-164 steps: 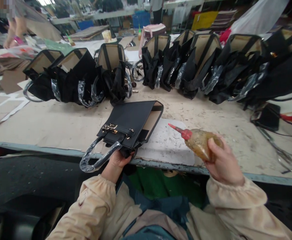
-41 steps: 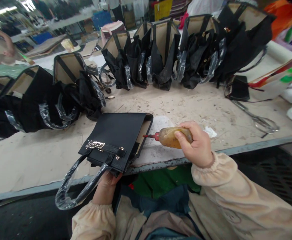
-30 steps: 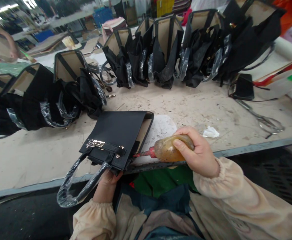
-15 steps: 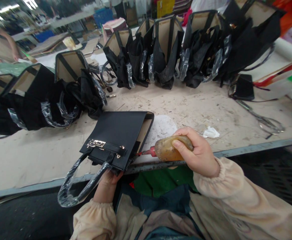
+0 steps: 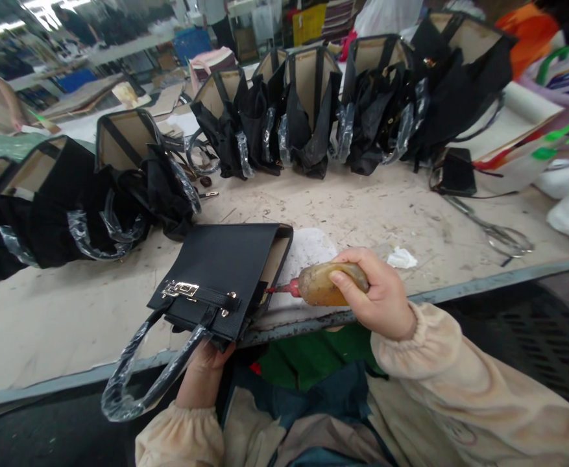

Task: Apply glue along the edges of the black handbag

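Observation:
A black handbag [image 5: 226, 256] with a metal clasp lies tilted at the table's front edge. Its plastic-wrapped handle [image 5: 123, 389] hangs over that edge. My left hand [image 5: 211, 357] grips the bag from below; the bag hides most of its fingers. In my right hand [image 5: 379, 295] is a squeeze bottle [image 5: 320, 283] of amber liquid, thumb and fingers wrapped round its body. The bottle points left, and its thin red nozzle [image 5: 284, 287] reaches to the bag's open side. Whether the tip touches the bag I cannot tell.
Several black bags [image 5: 313, 110] with wrapped handles stand along the back and left [image 5: 55, 207] of the table. At right lie scissors [image 5: 505, 237], a small black box [image 5: 454, 172] and a crumpled white scrap [image 5: 401, 257]. A white sheet [image 5: 313, 250] lies beside the handbag.
The whole view has shifted slightly, so most things appear further left. The bottle's nozzle stays at the bag's open side, and both hands keep their holds.

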Motion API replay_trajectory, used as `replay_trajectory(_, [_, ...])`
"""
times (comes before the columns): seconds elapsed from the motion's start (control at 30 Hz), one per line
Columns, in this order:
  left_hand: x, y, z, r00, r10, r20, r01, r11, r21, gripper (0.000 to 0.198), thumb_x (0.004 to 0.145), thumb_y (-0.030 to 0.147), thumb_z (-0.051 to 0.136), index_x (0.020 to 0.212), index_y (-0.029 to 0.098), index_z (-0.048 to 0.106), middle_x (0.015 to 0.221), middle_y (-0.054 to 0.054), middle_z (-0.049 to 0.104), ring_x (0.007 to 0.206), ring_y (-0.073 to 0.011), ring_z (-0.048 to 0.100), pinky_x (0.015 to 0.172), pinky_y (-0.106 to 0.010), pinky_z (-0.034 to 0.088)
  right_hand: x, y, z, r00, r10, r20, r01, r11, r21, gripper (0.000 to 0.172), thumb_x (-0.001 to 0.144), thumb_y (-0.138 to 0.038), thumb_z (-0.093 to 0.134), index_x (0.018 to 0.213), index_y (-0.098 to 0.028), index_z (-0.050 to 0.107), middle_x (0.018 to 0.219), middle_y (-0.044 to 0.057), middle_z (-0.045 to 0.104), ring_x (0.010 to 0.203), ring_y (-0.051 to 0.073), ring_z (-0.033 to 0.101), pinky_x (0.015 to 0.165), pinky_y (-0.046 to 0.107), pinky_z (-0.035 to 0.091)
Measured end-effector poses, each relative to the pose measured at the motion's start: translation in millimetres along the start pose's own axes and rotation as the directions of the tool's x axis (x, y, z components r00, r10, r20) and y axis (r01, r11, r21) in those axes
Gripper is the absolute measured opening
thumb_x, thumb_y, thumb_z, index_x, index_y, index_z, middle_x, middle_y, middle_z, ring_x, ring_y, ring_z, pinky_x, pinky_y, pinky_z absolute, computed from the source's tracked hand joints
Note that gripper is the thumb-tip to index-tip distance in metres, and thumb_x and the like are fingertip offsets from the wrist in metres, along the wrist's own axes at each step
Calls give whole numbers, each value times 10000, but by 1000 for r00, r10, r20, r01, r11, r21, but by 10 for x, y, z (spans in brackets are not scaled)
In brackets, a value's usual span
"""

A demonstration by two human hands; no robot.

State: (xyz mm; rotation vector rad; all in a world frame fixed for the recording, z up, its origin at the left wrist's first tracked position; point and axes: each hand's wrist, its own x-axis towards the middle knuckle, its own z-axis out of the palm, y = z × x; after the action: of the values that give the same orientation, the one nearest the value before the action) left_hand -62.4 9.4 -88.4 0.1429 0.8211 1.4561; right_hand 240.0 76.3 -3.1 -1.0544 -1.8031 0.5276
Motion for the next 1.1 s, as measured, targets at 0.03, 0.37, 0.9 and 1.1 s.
replay_trajectory(0.03, [-1, -2, -5, 1000, 7, -18, -7, 1000, -4, 205, 620, 196, 756, 814, 249, 714, 765, -26, 737, 801, -236, 689, 648, -317, 600, 9, 11, 6, 1000, -4, -7, 4, 1000, -13, 84, 851, -215, 563, 933, -214, 546, 833, 0, 592, 765, 143, 569, 698, 266, 446])
replay_trajectory(0.37, [-19, 5, 106, 989, 2, -150, -5, 1000, -17, 49, 670, 218, 680, 716, 227, 693, 688, -15, 725, 692, -224, 696, 636, -341, 600, 86, 216, 93, 992, -27, -120, 8, 989, -150, 74, 871, -264, 534, 929, -218, 538, 853, 32, 610, 792, 184, 583, 720, 318, 469])
replay_trajectory(0.9, [18, 81, -167, 996, -42, -80, 42, 999, -6, 151, 627, 212, 700, 771, 249, 726, 771, -23, 748, 680, -253, 707, 625, -368, 595, 253, 535, 256, 976, -36, -214, -15, 973, -231, 77, 871, -273, 517, 914, -212, 535, 852, 50, 622, 824, 202, 587, 747, 332, 473])
replay_trajectory(1.1, [5, 69, -70, 993, -43, -107, 47, 998, 34, 95, 642, 192, 656, 690, 245, 717, 692, -6, 739, 586, -221, 691, 571, -325, 594, 290, 620, 320, 972, -24, -235, -35, 969, -243, 86, 866, -265, 507, 928, -214, 538, 872, 58, 622, 848, 210, 583, 759, 342, 467])
